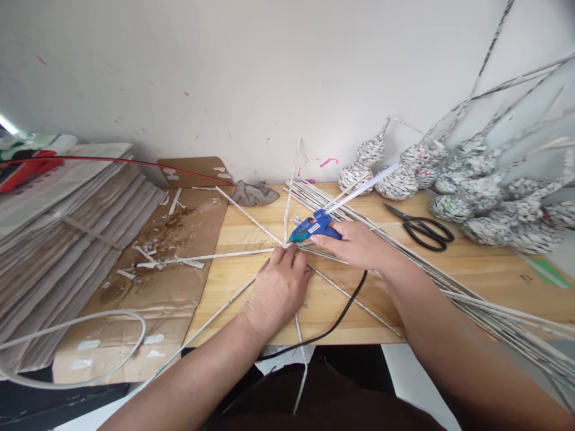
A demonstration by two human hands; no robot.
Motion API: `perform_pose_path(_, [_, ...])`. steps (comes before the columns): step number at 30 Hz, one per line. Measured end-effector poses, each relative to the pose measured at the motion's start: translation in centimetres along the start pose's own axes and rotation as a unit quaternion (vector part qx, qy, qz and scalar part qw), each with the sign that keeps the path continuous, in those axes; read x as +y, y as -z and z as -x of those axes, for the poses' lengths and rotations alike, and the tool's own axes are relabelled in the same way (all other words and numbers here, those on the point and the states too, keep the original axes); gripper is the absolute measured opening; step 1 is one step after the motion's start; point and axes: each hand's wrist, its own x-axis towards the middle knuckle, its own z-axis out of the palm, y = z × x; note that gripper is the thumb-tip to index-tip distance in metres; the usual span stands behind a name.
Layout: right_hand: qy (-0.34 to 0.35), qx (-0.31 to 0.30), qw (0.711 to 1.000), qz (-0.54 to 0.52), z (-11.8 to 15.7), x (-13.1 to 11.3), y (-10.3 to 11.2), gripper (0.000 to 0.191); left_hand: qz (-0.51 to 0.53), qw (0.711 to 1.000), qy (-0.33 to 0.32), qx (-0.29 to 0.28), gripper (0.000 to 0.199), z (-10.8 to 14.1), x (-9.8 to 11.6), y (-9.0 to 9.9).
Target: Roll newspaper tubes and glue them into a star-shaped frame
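Rolled paper sticks point(242, 254) spread outward like spokes from one meeting point on the wooden table. My left hand point(283, 284) lies over that centre, its fingertips pressing the sticks where they cross. In my right hand point(348, 242) is a blue glue gun point(314, 227), a long clear glue stick point(366, 187) rising from its back. The nozzle points left and down at the crossing, just beyond my left fingertips. A black cord point(345, 308) loops down from the gun side toward the table's front edge.
Behind the right arm lies a bundle of paper sticks point(417, 260). Black scissors point(424, 230) rest near several woven paper shapes point(399, 179). A grey cloth point(254, 193) is at the wall. Stacked paper point(76, 239) and cardboard point(179, 293) with scraps occupy the left.
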Motion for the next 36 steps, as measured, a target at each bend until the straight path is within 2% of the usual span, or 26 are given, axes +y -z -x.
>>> perform_pose_path(9, [0.013, 0.008, 1.0, 0.009, 0.19, -0.08, -0.1, 0.044, 0.011, 1.0, 0.005, 0.005, 0.023, 0.01, 0.01, -0.13])
perform_pose_path(20, [0.01, 0.01, 0.995, 0.096, 0.37, -0.54, -0.24, 0.05, 0.01, 1.0, 0.011, 0.007, 0.022, 0.01, 0.17, 0.06])
perform_pose_path(31, [0.024, 0.02, 0.995, 0.094, 0.37, -0.16, -0.2, 0.046, 0.015, 1.0, 0.009, 0.006, 0.024, -0.01, 0.05, 0.06])
perform_pose_path(36, [0.021, 0.02, 0.998, 0.052, 0.3, -0.19, -0.35, 0.045, 0.011, 1.0, 0.005, 0.011, 0.024, 0.03, 0.03, -0.06])
